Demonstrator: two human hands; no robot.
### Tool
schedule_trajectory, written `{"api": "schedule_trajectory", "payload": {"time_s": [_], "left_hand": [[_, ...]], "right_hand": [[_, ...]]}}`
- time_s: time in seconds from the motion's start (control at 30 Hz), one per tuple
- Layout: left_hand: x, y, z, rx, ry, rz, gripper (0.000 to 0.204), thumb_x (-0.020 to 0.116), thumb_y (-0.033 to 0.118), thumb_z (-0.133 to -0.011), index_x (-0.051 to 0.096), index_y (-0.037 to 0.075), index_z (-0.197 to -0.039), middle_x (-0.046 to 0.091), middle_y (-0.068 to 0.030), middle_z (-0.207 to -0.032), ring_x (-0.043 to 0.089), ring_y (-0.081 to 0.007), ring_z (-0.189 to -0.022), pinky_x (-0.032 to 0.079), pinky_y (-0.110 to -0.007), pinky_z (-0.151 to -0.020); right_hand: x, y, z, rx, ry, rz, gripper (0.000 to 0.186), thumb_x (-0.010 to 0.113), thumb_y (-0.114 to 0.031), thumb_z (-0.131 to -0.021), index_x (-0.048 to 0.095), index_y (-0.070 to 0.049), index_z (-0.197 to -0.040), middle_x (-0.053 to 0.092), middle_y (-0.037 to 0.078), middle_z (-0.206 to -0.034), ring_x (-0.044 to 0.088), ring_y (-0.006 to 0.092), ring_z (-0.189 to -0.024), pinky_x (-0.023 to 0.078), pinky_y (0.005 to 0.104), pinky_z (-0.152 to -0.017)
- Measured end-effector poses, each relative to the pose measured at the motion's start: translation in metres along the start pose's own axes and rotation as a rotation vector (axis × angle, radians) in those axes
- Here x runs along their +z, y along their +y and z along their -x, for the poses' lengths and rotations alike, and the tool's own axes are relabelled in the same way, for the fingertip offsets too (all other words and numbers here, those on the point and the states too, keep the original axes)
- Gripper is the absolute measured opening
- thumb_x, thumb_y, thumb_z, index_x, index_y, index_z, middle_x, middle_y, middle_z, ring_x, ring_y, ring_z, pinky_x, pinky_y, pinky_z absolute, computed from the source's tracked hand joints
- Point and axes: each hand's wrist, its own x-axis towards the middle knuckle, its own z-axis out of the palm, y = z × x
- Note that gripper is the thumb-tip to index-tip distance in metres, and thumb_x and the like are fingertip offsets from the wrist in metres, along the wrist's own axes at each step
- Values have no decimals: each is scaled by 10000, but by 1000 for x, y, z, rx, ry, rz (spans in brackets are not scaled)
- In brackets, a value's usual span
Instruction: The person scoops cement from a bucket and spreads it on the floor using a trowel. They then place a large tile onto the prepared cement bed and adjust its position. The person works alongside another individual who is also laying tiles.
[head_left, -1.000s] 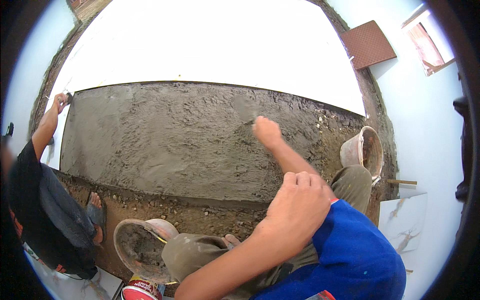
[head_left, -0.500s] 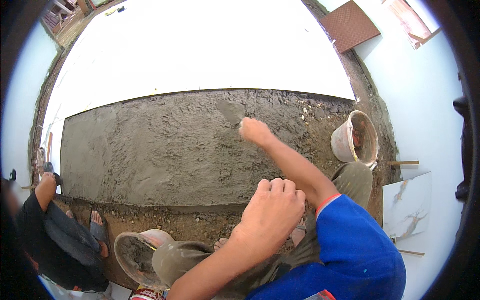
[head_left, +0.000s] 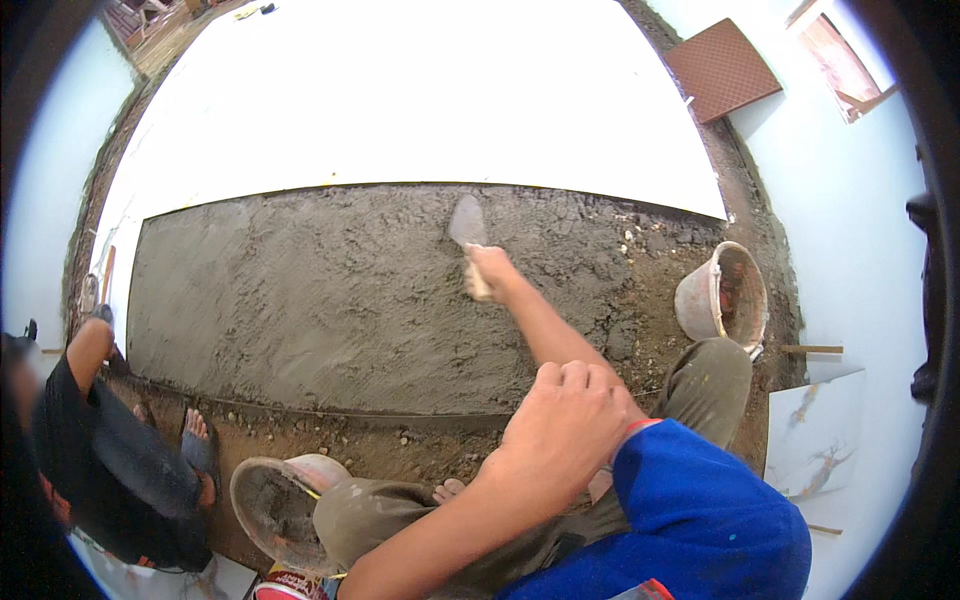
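Trowel aimed toward 12 o'clock, clasped by right fingers, could gouge mortar if tipped; left fingers curl, grip unclear.

**Trowel turned, left hand over my arm**

My right hand has moved left, farther from the right-hand bucket. The trowel has turned: its blade points more squarely at the white floor, and its pale handle now shows below my grip. My left hand, just beside my right forearm half a second ago, overlaps it. The co-worker's arm has drawn back from the mortar's far left corner.
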Motion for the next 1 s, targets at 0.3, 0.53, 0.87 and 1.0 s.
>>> {"api": "schedule_trajectory", "payload": {"time_s": [0.3,0.53,0.87,1.0], "left_hand": [[-13,-15,11,-90,74,-20,136,625,179,-890,683,76,-958,652,-69,-915,647,-213,-896,486,-346,-756],[-20,-25,31,-106,116,-3,139,638,163,-863,679,72,-959,656,-75,-913,659,-224,-901,496,-351,-763],[-26,-43,39,-234,318,66,119,624,166,-875,689,79,-924,663,-71,-912,661,-229,-901,502,-358,-748],[-31,-48,43,-264,386,62,131,617,175,-883,692,76,-926,674,-77,-915,667,-232,-913,504,-361,-752]], "right_hand": [[29,-31,-35,-373,167,1283,422,583,-334,-880,741,-4,-1092,713,261,-1145,690,430,-1084,549,507,-949],[-52,-27,-3,-10,405,308,386,569,-383,-1001,617,-1,-981,636,151,-740,651,301,-635,545,455,-530],[221,-1,-49,-33,-92,211,341,577,-336,-1043,494,-5,-1033,539,100,-738,567,211,-564,515,363,-465],[218,-28,-43,36,-174,287,325,558,-325,-1046,511,-5,-1084,537,81,-752,551,174,-568,528,345,-476]]}}
